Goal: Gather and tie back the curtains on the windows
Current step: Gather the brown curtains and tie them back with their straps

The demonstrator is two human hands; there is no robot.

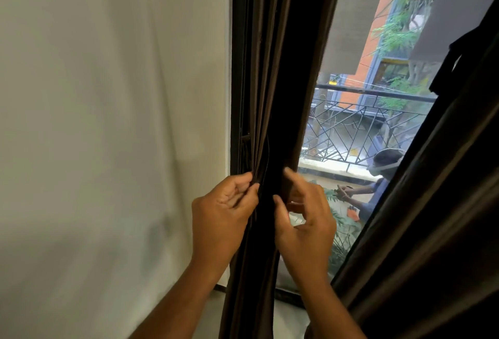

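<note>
Two dark brown curtains in view. Left curtain (272, 90) is bunched into a narrow column against the window frame (237, 68), long axis near vertical, leaning slightly right toward the top, folds running the same way; top and bottom both cut off by the frame edges. Right curtain (432, 217) runs diagonally from upper right down to lower middle, pulled off to the side, most of it cut off at the right edge; there's a dark knot or tab (453, 52) near its upper part, can't make out what it is. Between them one strip of window glass (359, 133) is exposed. Two hands on the left curtain at about mid-height. Left hand (224, 219) is on its left edge, fingers curled in and pinching the outer folds between thumb and fingertips. Right hand (305, 219) is on its right side, fingers partly curled, index finger extended and lying on the fabric, thumb touching the front folds; looser hold than the left, can't tell if it really grips. A thin dark cord (267, 155) hangs along the folds just above the hands; where it ends is hidden in the fabric. Plain white wall (108, 122) to the left. Outside, blurred through the glass: one balcony railing (351, 128), buildings, foliage, and one person (378, 184) partly hidden by the right curtain.
</note>
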